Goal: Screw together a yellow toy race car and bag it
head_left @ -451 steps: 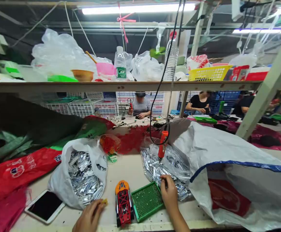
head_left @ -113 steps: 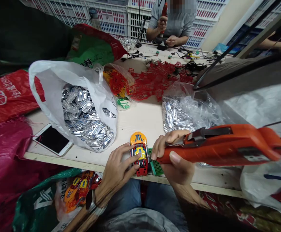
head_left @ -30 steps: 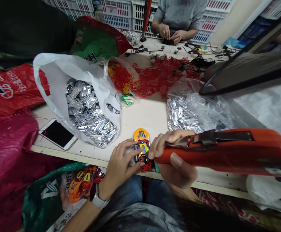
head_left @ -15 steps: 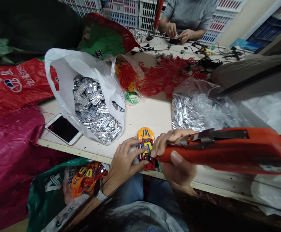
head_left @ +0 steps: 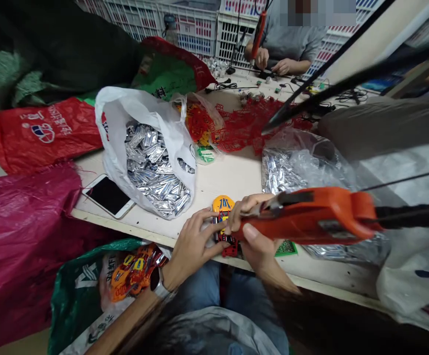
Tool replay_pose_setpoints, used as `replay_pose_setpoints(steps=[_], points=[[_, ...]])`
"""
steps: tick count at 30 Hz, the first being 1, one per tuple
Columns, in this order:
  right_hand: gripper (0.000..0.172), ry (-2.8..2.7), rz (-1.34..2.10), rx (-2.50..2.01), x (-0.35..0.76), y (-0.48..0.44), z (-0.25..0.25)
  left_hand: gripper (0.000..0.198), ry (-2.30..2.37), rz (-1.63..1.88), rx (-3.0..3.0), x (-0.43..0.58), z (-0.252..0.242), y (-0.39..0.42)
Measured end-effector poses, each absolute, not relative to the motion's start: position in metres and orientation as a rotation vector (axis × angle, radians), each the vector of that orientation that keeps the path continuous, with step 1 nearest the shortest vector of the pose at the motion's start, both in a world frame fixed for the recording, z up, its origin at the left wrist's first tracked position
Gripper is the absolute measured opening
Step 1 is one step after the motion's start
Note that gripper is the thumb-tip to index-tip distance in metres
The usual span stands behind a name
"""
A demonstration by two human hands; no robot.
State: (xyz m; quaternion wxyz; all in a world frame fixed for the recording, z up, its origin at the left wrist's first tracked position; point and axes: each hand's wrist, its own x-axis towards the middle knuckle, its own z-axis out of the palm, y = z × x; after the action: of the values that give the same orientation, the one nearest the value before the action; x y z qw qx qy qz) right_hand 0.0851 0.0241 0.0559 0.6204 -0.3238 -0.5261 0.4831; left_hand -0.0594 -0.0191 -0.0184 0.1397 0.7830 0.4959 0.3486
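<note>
Toy car, one, under the fingers of your left hand, which holds it, your right hand gripping an orange screwdriver just beside; probably light, stiff, slick plastic, the red frame likely fragile, best held by the sides.

A: How's the light?
B: Middling. The table reads pale at the centre, while the space beneath its edge drops into shadow.
A: Any glare?
B: Yes, small white glints on the silver pieces left of centre, and a soft sheen on the magenta sheet at lower left.
A: Darkest spots?
B: The cover at upper left and the lower right, both nearly black.
A: Sharpness?
B: The cord at upper right is smeared, the tool slightly soft. Edges look stretched, and pixel blocks mask a patch up top.
</note>
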Motion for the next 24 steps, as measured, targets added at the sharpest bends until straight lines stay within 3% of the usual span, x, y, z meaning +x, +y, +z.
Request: replay_pose_setpoints(steps=[3,6,8,13,18,20,21,24], points=[[0.017,-1.021,0.997,-0.682,0.093,0.024,0.070,0.034,1.399,1.041,2.231,-0.063,-0.019,-0.020],[0.016,-0.946,0.856,-0.759,0.117,0.026,0.084,0.031,1.408,1.125,2.087,-0.063,-0.018,-0.020],[0.021,-1.003,0.806,-0.885,0.141,0.027,0.090,0.038,1.458,1.168,1.949,-0.056,-0.014,-0.019],[0.038,-1.278,0.797,-1.205,0.197,0.022,0.089,0.082,1.699,1.028,1.782,-0.020,0.000,-0.013],[0.065,-1.296,0.471,-1.311,0.197,0.000,0.074,0.062,1.660,1.111,1.633,-0.016,0.001,-0.009],[0.054,-1.108,0.208,-1.207,0.179,-0.012,0.062,0.063,1.573,1.198,1.462,-0.026,0.000,-0.013],[0.040,-1.009,0.126,-1.149,0.168,-0.019,0.055,0.064,1.517,1.230,1.363,-0.032,0.001,-0.017],[0.022,-1.170,0.407,-1.137,0.132,-0.035,0.034,0.066,1.321,1.355,1.137,-0.046,0.007,-0.032]])
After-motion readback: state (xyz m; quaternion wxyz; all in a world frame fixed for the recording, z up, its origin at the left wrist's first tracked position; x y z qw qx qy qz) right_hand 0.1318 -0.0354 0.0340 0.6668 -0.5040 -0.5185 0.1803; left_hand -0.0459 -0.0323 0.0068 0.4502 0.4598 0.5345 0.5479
